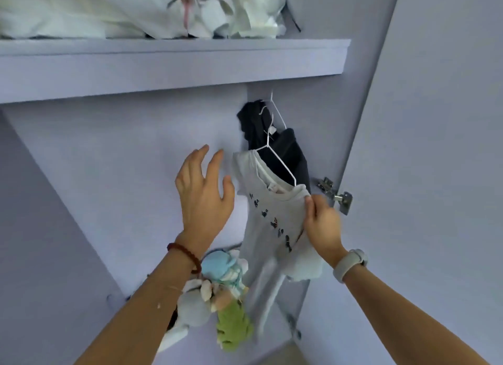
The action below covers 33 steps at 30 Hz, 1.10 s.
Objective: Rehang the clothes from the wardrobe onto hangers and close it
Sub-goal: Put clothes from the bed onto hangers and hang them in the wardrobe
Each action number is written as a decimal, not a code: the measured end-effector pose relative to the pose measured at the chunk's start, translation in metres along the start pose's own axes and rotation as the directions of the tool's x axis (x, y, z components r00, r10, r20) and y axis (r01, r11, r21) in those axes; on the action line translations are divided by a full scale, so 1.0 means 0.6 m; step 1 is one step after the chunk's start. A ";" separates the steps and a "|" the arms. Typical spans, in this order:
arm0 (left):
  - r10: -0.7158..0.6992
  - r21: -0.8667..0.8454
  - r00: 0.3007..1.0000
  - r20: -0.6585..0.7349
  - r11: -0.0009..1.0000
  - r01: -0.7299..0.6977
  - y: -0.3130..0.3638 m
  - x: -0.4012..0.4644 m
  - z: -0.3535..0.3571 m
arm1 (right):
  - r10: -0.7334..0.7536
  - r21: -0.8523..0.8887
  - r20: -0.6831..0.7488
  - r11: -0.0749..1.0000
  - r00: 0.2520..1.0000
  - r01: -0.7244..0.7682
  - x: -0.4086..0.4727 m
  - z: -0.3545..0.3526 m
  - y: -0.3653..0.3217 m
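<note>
Both forearms reach up from the bottom of the head view, the left wearing a dark red bead bracelet [185, 255], the right a pale grey wristband [349, 264]. Below the left forearm sits a heap of soft toys [217, 296] in blue, grey and green.

Between the two hands hangs the light grey printed T-shirt [272, 220] on a thin white wire hanger [275, 157], already suspended inside the lilac wardrobe. Its long axis runs downward, with the hanger tilted so that the shoulder nearer the right hand sits lower. Behind it, further from the hands, a dark garment [288, 152] hangs on another white hanger.

The right hand [322, 220] has its fingers curled onto the shirt's lower shoulder seam, pinching the fabric there. The left hand [204, 190] is spread wide with fingers straight, holding nothing, just beside the shirt's other shoulder and not touching it.

The likely step is squaring the shirt on the hanger; the left hand is nearest the raised shoulder and would only need to move across toward the right hand. Right of the right hand, the metal door hinge [336, 194] shows that the door [435, 147] is not yet closed.
</note>
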State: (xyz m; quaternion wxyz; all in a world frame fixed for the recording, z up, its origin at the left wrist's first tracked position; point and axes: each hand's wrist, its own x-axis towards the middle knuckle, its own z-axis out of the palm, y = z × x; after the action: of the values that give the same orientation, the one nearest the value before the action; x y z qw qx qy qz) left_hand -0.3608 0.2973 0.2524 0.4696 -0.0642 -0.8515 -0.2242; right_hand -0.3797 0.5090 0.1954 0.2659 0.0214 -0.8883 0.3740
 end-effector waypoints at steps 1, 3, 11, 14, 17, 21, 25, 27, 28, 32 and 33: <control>0.041 0.051 0.998 -0.042 0.998 -0.039 0.007 0.029 0.002 | -0.012 0.016 -0.010 1.000 1.000 0.012 0.028 0.006 -0.005; 0.124 0.156 0.986 -0.109 0.982 -0.106 0.019 0.079 0.005 | -0.056 0.041 -0.041 0.997 0.998 0.058 0.078 0.017 -0.015; 0.237 0.531 0.964 -0.123 0.836 -0.138 0.008 0.189 0.037 | -0.010 0.107 -0.068 0.994 0.998 0.017 0.226 0.089 -0.049; 0.267 0.614 0.954 -0.134 0.779 -0.132 -0.007 0.198 0.052 | 0.031 0.104 -0.076 0.994 0.997 -0.023 0.262 0.114 -0.050; 0.283 0.656 0.950 -0.135 0.744 -0.128 -0.018 0.200 0.060 | 0.128 0.102 -0.046 0.987 0.991 -0.123 0.285 0.135 -0.046; 0.285 0.680 0.950 -0.129 0.723 -0.125 -0.023 0.202 0.061 | 0.227 0.093 0.013 0.969 0.974 -0.227 0.286 0.153 -0.035; 0.275 0.670 0.954 -0.120 0.732 -0.127 -0.017 0.200 0.059 | 0.207 0.089 0.062 0.973 0.976 -0.212 0.270 0.144 -0.022; 0.267 0.639 0.957 -0.114 0.757 -0.135 -0.012 0.198 0.056 | 0.152 0.102 0.094 0.982 0.984 -0.161 0.258 0.130 -0.020; 0.265 0.617 0.957 -0.114 0.774 -0.141 -0.011 0.196 0.054 | 0.120 0.103 0.107 0.986 0.987 -0.131 0.248 0.120 -0.019; 0.203 0.458 0.974 -0.104 0.879 -0.135 -0.003 0.152 0.062 | -0.039 0.098 0.062 0.995 0.997 0.032 0.175 0.073 -0.003; 0.170 0.399 0.982 -0.086 0.909 -0.122 0.000 0.129 0.068 | -0.062 0.081 0.040 0.995 0.997 0.059 0.149 0.060 0.005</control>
State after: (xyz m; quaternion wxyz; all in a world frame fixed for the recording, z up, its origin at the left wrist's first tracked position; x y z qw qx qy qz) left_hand -0.4351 0.3077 0.2980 0.5380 -0.0189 -0.8426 -0.0169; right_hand -0.4738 0.5011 0.2162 0.2569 0.0669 -0.8770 0.4004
